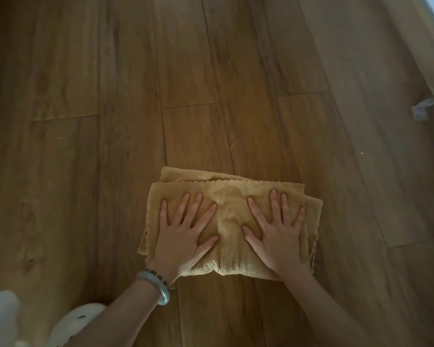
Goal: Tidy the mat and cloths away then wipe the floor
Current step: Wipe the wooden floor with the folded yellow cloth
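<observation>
Head camera looks straight down, and we see a folded tan cloth point(229, 216) lying flat on the wooden floor point(211, 71), a little below and right of the middle of the view. It is folded into a thick oblong of several layers, with a scalloped edge running along its far side and lower layers sticking out past the top one at the far-left corner and on the right. We have both hands laid on top of it, palms down. The left hand point(183, 234) rests on the left half with its fingers straight and spread wide, the thumb angled toward the middle. The right hand point(276, 234) rests on the right half in the same way, fingers straight and fanned apart, thumb pointing inward. Neither hand curls round or pinches the fabric; they press on it flat. Between the two thumbs we can make out a raised ridge of terry running from the near edge up toward the middle. On the left wrist sit a pale green bangle point(158, 286) and, just above it, a bead bracelet point(158, 274). At the bottom left corner we see a white shoe point(78, 321) with small dark holes. Far off at the right edge lies a small pale object point(422, 110), too blurred for us to identify.
</observation>
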Tool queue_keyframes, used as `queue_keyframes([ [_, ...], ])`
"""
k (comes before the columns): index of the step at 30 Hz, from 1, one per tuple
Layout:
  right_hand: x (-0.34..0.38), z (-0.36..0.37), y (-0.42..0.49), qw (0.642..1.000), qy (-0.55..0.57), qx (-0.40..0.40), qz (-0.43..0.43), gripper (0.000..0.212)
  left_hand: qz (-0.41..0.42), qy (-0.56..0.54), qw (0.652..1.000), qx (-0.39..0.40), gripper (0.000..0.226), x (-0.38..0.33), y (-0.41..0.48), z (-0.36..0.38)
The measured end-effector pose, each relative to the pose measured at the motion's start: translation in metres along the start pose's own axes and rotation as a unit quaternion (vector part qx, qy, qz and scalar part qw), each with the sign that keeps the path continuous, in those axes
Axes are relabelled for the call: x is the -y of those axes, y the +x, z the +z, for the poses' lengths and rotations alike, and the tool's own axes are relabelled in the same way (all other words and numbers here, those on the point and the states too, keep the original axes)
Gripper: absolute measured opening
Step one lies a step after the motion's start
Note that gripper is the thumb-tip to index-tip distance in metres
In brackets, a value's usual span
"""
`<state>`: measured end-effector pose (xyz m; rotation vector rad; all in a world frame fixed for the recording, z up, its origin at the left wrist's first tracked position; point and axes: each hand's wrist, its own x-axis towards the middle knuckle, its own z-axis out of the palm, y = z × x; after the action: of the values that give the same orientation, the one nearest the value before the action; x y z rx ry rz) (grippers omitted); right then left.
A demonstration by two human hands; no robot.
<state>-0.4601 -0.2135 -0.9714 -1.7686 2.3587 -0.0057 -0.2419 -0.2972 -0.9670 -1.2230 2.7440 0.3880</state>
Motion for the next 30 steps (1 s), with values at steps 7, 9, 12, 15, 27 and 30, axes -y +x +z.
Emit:
queue_keyframes([
  [7, 0.000, -0.021, 0.114, 0.999, -0.014, 0.026, 0.036, 0.070, -0.040, 0.026, 0.999, 0.002, 0.068, 0.045, 0.102, -0.032],
  [9, 0.000, -0.024, 0.143, 0.998, -0.020, 0.026, 0.046, 0.071, -0.039, 0.036, 0.999, 0.011, 0.068, 0.056, 0.130, -0.042],
  [12, 0.000, -0.025, 0.162, 0.998, -0.022, 0.031, 0.050, 0.068, -0.037, 0.036, 0.999, 0.015, 0.066, 0.064, 0.148, -0.048],
  [15, 0.002, -0.026, 0.156, 0.998, -0.022, 0.040, 0.042, 0.070, -0.041, 0.023, 0.999, 0.017, 0.067, 0.060, 0.139, -0.048],
  [27, 0.082, -0.006, 0.103, 0.994, -0.029, 0.009, -0.104, 0.066, -0.092, 0.017, 0.996, -0.012, 0.067, 0.104, 0.014, -0.025],
  [30, 0.111, -0.011, 0.143, 0.994, -0.023, 0.018, -0.104, 0.066, -0.118, 0.021, 0.993, -0.014, 0.067, 0.143, 0.034, -0.038],
])
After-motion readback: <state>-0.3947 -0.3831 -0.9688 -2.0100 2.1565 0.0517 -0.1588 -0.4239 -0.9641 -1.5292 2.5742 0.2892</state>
